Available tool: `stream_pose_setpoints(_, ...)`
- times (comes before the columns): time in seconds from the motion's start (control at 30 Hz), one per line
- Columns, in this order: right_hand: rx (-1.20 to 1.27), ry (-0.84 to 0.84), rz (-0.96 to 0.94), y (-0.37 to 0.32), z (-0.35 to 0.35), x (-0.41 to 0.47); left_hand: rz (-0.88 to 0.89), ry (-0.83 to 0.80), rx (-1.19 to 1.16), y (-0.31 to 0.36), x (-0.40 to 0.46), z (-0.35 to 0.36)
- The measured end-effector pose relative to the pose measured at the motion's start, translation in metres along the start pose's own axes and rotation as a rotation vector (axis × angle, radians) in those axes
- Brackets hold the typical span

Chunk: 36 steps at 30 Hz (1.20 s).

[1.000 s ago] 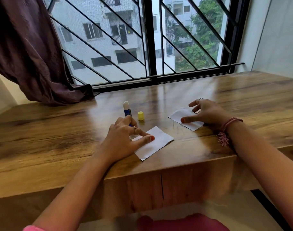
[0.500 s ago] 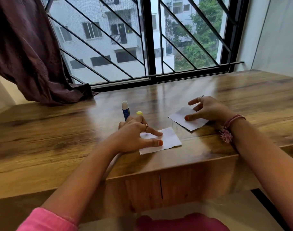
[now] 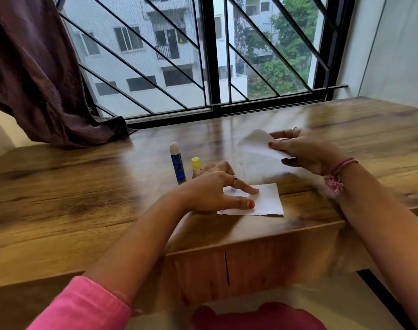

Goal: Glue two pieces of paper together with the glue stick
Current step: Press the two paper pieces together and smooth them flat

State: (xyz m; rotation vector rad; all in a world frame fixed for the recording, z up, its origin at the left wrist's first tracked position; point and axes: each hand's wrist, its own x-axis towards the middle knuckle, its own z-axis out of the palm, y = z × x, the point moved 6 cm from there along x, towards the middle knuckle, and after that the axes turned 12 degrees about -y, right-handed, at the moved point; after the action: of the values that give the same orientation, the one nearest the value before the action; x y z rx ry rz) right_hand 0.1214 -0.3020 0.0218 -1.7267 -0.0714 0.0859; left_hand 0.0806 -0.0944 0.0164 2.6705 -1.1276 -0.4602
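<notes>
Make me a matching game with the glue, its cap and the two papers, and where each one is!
Things:
1. blue glue stick
2. small yellow cap
3. white paper piece near the desk edge
4. white paper piece on the right

Places:
A. lifted off the wooden desk, pinched by the right hand
B. standing upright with no cap on
C. lying flat under the left hand fingers
D. sitting on the desk just right of the glue stick

Pairs: 1-B, 2-D, 3-C, 4-A

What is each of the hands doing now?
Left hand: open, fingers pressing the flat paper on the table.
Right hand: pinching the lifted paper.
</notes>
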Motion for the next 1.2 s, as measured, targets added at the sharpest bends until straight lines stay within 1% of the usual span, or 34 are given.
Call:
stream_pose_setpoints(0.1,0.086,-0.023,-0.038,-0.005,0.004,-0.005,0.041,-0.004,-0.01,0.002,0.003,0.002)
stream_pose_setpoints(0.17,0.117,-0.04,-0.062,-0.007,0.006,-0.008,0.084,0.019,-0.073,0.001,0.001,0.002)
stream_pose_setpoints(0.33,0.107,-0.089,-0.084,-0.008,0.012,-0.01,0.186,0.227,-0.301,-0.013,-0.016,-0.015)
stream_pose_setpoints(0.4,0.118,-0.131,-0.087,-0.008,0.015,-0.009,0.166,0.282,-0.4,-0.029,-0.025,-0.018)
stream_pose_setpoints(0.47,0.115,-0.168,-0.082,-0.007,0.018,-0.009,0.127,0.286,-0.495,-0.043,-0.034,-0.015)
stream_pose_setpoints(0.53,0.103,-0.2,-0.07,-0.006,0.022,-0.009,0.088,0.272,-0.543,-0.053,-0.038,-0.01)
stream_pose_setpoints(0.63,0.094,-0.236,-0.063,-0.006,0.028,-0.011,0.087,0.24,-0.524,-0.054,-0.039,-0.004)
stream_pose_setpoints(0.73,0.065,-0.259,-0.095,-0.009,0.035,-0.015,0.102,0.208,-0.426,-0.048,-0.038,-0.002)
stream_pose_setpoints(0.93,-0.012,-0.299,-0.184,-0.014,0.051,-0.027,0.126,0.238,-0.357,-0.047,-0.041,-0.005)
stream_pose_setpoints(1.2,-0.151,-0.317,-0.183,-0.011,0.059,-0.034,0.12,0.251,-0.316,-0.048,-0.041,-0.004)
